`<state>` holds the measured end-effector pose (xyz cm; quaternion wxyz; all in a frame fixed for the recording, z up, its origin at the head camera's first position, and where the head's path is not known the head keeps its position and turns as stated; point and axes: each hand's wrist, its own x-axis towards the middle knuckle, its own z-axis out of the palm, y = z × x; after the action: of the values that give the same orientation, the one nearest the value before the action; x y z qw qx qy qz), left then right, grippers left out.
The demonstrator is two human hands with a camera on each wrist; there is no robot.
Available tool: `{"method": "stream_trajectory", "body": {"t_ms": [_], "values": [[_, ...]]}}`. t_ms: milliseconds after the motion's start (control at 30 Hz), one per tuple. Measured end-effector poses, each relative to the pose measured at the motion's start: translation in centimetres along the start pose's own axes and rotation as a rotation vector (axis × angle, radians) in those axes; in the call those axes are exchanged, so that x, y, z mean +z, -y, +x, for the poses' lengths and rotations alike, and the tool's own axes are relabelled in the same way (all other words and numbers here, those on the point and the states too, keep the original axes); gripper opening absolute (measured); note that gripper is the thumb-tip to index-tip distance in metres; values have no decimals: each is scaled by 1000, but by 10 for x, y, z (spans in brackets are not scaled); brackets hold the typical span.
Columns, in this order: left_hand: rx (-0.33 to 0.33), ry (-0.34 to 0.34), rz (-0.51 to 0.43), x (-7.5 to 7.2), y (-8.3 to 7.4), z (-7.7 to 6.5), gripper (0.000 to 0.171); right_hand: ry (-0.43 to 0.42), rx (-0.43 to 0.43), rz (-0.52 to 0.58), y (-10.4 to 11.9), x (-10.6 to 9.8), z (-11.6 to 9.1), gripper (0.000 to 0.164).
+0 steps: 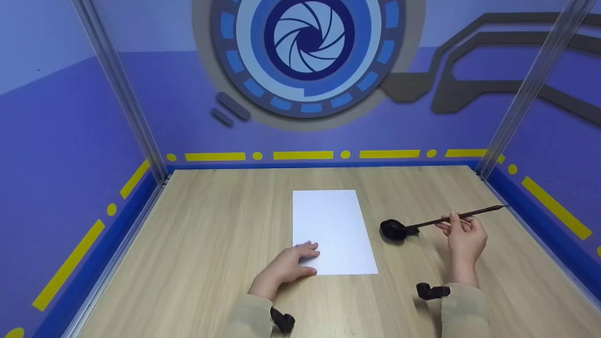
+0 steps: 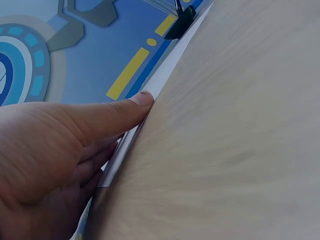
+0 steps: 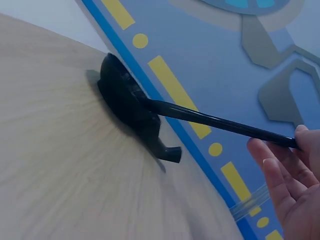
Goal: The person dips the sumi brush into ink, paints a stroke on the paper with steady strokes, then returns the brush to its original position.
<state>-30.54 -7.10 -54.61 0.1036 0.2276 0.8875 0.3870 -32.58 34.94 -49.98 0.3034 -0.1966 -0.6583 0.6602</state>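
A white sheet of paper (image 1: 335, 225) lies on the wooden table. My left hand (image 1: 286, 265) rests on its lower left corner, fingers spread on the sheet and thumb along the near edge. In the left wrist view, the thumb of that left hand (image 2: 55, 135) lies at the paper's edge (image 2: 162, 77). To the right of the sheet sits a small round black dish (image 1: 393, 231) with a stubby spout-like handle. My right hand (image 1: 467, 239) pinches the dark shaft of a slender brush (image 1: 476, 212). The lower end of the brush (image 3: 215, 121) reaches into the dish (image 3: 117, 92), its tip hidden there.
Blue-purple panels (image 1: 155, 108) with yellow stripes border the table (image 1: 211, 225) at the back and sides. Clear corner posts (image 1: 127, 89) rise at both back corners. A black camera mount (image 1: 433, 291) is strapped to the right wrist and another (image 1: 282, 320) to the left.
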Motion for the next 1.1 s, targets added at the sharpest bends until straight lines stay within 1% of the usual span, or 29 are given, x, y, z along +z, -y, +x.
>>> {"method": "stream_trajectory", "body": {"t_ms": [100,233,433,500,767,933,1100], "values": [[-8,0,-1,0,0,1,49,0,-3,12,6,0,-1,14],[-4,-4,-6,0,0,1,49,24,-28,4,11,0,-3,21],[-26,-1,-27,0,-2,0,49,85,-98,-20,10,3,-4,19],[-31,-2,-32,0,-2,0,49,109,-118,-25,8,4,-5,16],[-25,-6,-28,0,-2,-1,48,202,-109,-36,5,4,-3,25],[-18,-10,-9,0,-3,-1,49,219,-98,-14,4,3,-4,25],[-27,-13,-8,1,-4,-1,49,226,-86,-27,7,1,-4,26]]}}
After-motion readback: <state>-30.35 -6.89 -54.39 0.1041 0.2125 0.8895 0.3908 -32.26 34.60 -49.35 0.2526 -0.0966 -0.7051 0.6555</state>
